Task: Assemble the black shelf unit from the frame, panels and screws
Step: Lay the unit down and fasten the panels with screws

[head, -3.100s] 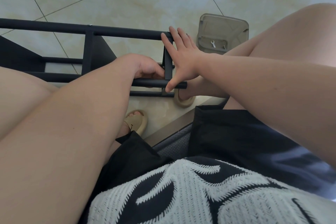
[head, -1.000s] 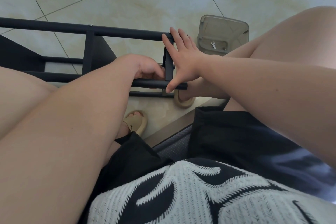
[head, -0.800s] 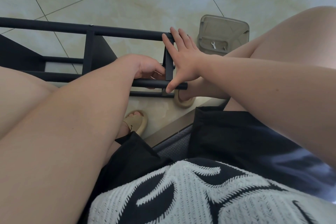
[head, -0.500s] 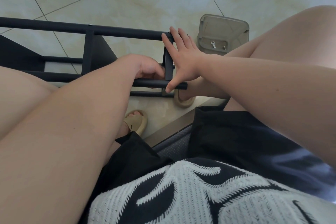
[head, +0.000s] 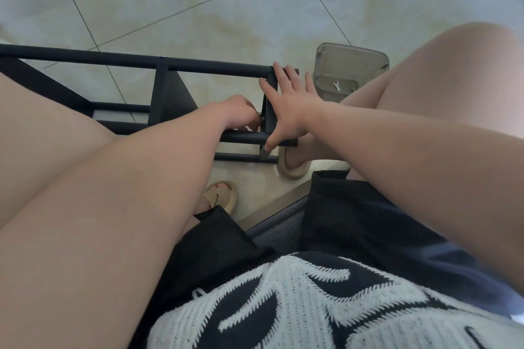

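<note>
Frame (head: 215, 67), black metal tube, lying on its side on the tiled floor (head: 226, 8) between the person's knees. It runs from the left edge to mid-scene. Its long far rail and its near rail (head: 241, 137) are joined at the right end by a short end post (head: 270, 122).

Panel (head: 173, 102), black, set inside the frame left of the end post, seen edge-on and slanting.

Right hand (head: 292, 108): spread flat, fingers straight and fanned. The palm presses against the outer face of the end post, the fingertips reach the far rail and the thumb lies on the near rail.

Left hand (head: 239, 115): at the inner face of the end post, just above the near rail, knuckles up and fingers curled under. A small metal piece (head: 259, 119) shows at the fingertips against the post. Whether the fingers pinch it cannot be told, as they are hidden by the back of the hand.

Tray (head: 351, 65), beige plastic, on the floor just right of the frame's end, far side of the right knee. It holds a small spanner (head: 336, 85) and one small part beside it, too small to identify.

Sandals, beige, two: one (head: 292, 170) near the frame's right end, one (head: 224, 198) nearer the seat.

Seat edge (head: 283, 228), grey mesh, showing between the legs.

Clothing: black shorts (head: 354, 221) and a black-and-white patterned top (head: 283, 306), nearest the camera.
</note>
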Tool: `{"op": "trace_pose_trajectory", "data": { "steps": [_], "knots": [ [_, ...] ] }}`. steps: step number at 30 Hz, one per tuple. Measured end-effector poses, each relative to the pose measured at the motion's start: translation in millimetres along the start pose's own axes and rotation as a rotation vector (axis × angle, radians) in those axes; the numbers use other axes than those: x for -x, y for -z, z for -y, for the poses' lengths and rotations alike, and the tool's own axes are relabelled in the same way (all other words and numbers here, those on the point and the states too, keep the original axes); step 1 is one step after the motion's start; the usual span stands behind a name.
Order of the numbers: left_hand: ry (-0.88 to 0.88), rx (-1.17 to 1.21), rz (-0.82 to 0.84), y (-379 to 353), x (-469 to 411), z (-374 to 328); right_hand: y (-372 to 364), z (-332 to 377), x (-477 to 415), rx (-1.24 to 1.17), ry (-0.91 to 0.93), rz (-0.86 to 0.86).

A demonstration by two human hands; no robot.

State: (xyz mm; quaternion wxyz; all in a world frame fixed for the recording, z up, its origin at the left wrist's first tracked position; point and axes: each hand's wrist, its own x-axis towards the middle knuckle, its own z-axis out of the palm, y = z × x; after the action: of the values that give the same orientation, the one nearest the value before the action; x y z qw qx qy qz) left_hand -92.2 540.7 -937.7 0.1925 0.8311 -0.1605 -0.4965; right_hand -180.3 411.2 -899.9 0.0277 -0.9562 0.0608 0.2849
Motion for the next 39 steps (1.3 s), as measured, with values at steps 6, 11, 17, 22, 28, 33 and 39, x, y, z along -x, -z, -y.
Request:
{"op": "trace_pose_trajectory", "data": {
  "steps": [6, 11, 17, 22, 28, 33, 39],
  "knots": [
    [0.107, -0.231, 0.182, 26, 53, -3, -20, 20, 26, -0.076, -0.097, -0.089],
    [0.170, -0.684, 0.020, 24, 75, 4, -16, 29, 40, -0.092, -0.105, -0.071],
    [0.136, -0.514, -0.358, 3, 77, 17, -10, 25, 52, -0.186, -0.147, -0.092],
    [0.005, -0.503, -0.567, 24, 65, 11, 1, 12, 39, -0.224, -0.121, -0.179],
    [-0.110, -0.503, -0.623, 78, 28, -3, 39, -16, -15, -0.196, -0.084, -0.301],
    [-0.140, -0.533, -0.457, 150, -23, -26, 69, -40, -95, -0.226, -0.066, -0.327],
    [-0.136, -0.479, -0.278, 247, -89, -41, 105, -53, -208, -0.409, -0.013, -0.473]
  ]
}}
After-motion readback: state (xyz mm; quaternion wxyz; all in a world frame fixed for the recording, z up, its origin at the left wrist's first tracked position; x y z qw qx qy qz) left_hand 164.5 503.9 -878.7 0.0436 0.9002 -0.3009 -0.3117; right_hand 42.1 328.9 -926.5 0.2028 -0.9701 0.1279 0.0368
